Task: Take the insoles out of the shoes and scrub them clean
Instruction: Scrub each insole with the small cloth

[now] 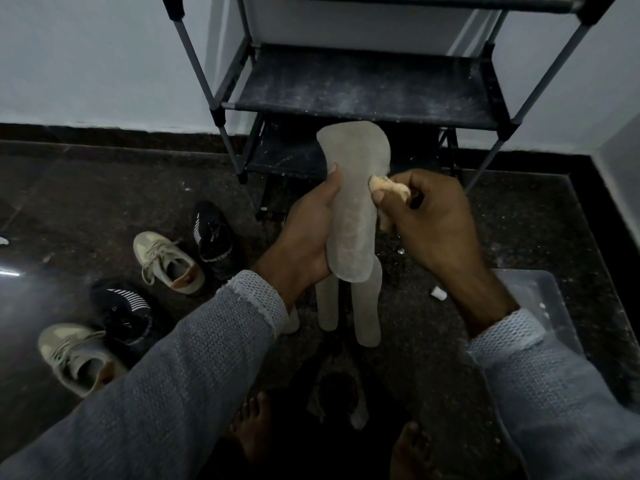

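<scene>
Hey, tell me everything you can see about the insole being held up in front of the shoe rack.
The held insole is pale grey, thin and flexible-looking, with a dull, slightly mottled surface. It is held roughly upright, the broad rounded toe end up and the narrower heel end down, in front of the shoe rack. The left hand grips its left edge, thumb on the front. The right hand presses a small yellowish sponge against its right edge. Other insoles lie on the floor below.

On the dark floor [519,220], four shoes [166,261] are seen at nine o'clock, pale insoles [370,313] at centre.
</scene>
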Available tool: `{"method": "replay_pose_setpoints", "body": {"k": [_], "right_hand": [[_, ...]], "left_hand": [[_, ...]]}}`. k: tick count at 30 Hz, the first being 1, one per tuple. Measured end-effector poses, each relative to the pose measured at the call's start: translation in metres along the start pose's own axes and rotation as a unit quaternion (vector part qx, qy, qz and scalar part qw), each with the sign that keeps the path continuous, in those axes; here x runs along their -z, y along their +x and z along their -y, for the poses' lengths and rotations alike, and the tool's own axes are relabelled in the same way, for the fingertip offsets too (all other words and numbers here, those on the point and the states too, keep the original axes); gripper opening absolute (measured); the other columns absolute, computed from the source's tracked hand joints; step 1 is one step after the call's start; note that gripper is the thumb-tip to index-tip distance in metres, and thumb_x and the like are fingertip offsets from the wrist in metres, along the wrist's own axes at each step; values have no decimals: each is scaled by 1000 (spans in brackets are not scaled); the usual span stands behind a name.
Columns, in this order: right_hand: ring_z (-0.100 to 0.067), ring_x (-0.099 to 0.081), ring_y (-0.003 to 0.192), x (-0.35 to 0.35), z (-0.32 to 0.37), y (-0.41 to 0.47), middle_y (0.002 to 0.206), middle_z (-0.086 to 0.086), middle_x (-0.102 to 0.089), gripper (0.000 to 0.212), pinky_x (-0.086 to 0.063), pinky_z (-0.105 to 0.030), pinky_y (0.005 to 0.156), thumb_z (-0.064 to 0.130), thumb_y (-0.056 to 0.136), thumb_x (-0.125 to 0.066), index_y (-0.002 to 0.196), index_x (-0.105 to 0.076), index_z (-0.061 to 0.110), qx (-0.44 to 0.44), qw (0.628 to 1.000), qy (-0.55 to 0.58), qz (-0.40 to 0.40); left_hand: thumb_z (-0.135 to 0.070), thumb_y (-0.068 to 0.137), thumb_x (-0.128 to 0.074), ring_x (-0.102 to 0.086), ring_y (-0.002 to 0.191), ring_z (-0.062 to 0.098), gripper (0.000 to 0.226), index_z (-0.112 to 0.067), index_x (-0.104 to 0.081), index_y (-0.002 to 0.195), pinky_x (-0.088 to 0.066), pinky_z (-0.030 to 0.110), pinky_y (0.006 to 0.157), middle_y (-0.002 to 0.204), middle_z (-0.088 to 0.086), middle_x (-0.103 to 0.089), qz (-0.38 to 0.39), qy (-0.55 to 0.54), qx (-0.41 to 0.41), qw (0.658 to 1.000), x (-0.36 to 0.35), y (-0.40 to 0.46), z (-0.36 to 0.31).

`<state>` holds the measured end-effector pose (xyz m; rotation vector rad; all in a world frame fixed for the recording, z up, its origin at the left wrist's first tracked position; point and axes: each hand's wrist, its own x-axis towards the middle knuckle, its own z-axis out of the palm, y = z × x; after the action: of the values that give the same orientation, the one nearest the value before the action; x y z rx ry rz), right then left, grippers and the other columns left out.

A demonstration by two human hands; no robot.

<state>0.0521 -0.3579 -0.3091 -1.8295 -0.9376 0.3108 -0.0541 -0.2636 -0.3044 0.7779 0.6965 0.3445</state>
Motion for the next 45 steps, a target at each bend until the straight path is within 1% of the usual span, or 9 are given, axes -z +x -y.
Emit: {"method": "replay_pose_setpoints", "body": {"k": [4,7,10,16,23,29,35,41,45], "right_hand": [[-8,-64,65,-6,10,-6,72,2,-69,16,-52,-25,58,26,88,-68,83,-71,11,33,988,-8,148],[-6,-62,65,-7,7,-4,73,7,-67,13,-51,-24,59,26,89,-68,83,-70,14,30,996,-39,71],[-2,-60,66,-1,1,-1,75,6,-66,16,-46,-12,58,27,90,-66,89,-71,12,29,997,-60,-35],[-5,-60,66,-9,10,-5,73,7,-65,14,-46,-19,58,26,90,-67,86,-71,13,58,990,-63,109],[-13,-61,76,-5,2,-1,84,-2,-67,16,-44,-19,67,24,90,-66,95,-71,9,54,992,-101,-57],[-5,-59,70,-16,18,-9,81,7,-66,8,-44,-10,62,20,89,-67,91,-72,13,85,991,-68,81],[-13,-63,73,-4,1,0,81,-1,-68,18,-54,-33,69,28,90,-66,91,-71,11,51,993,-96,-49],[-3,-61,73,-17,20,-10,83,7,-68,9,-48,-17,66,21,88,-68,94,-73,15,93,990,-51,91],[-5,-61,68,-13,10,-2,77,5,-67,13,-51,-24,64,26,89,-66,86,-71,14,56,996,-62,27]], "left_hand": [[-42,102,-31,-65,93,26,53,-1,-54,127,-57,32,76,114,17,-63,7,-15,2,1000,2,0,-1],[-42,102,-31,-69,76,21,51,-2,-58,117,-59,29,67,97,13,-67,16,-21,10,1000,3,1,0],[-41,101,-33,-68,78,20,48,-4,-60,117,-58,30,71,99,12,-68,14,-8,0,1000,1,2,3],[-39,102,-30,-69,77,22,45,-7,-62,107,-58,31,70,96,11,-69,19,-27,-1,999,5,5,4],[-41,101,-32,-68,80,22,46,-6,-61,109,-57,35,78,97,12,-69,26,-19,11,999,-2,2,6],[-42,102,-31,-67,81,22,48,-5,-62,103,-58,31,74,96,12,-66,20,-34,15,999,2,3,4],[-43,102,-29,-64,92,24,51,-4,-57,121,-53,35,87,109,14,-65,25,-22,20,999,-2,0,5],[-43,102,-31,-64,90,25,50,-3,-58,116,-58,32,73,107,14,-64,4,-24,7,1000,3,5,2],[-43,102,-24,-68,80,22,52,-6,-59,110,-58,32,73,98,12,-67,25,-14,6,1000,3,3,4]]}}
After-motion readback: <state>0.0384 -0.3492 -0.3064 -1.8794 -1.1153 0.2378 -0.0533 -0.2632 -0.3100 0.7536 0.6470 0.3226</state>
